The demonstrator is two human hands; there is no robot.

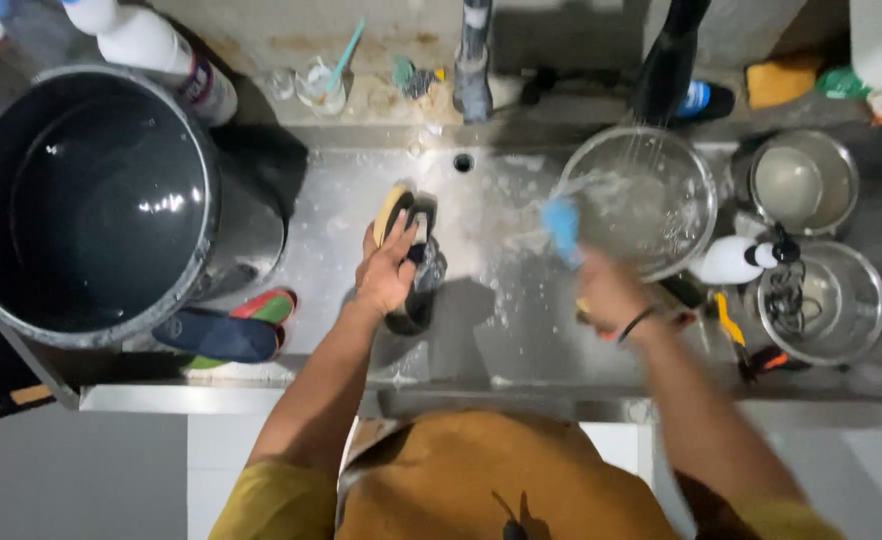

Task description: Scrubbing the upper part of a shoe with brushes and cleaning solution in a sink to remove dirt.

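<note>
While suds and water already streak the wet stainless-steel sink [501, 300], the washing looks mid-way to me: the left hand [389, 270] has its fingers wrapped around a black shoe with a yellow insole [411, 250] standing in the basin, and the blurred right hand [611, 295] is closed on a blue-headed scrubbing brush [562, 228] beside a clear round water-filled bowl [641, 200].

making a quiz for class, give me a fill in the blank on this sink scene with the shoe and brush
1. The left hand holds a dark ____ upright in the steel sink.
2. The right hand holds a brush whose head is ____ in colour.
3. The large black bucket stands to the person's ____.
4. Water runs into a clear round ____ beside the brush.

Missing words: shoe; blue; left; bowl
</note>
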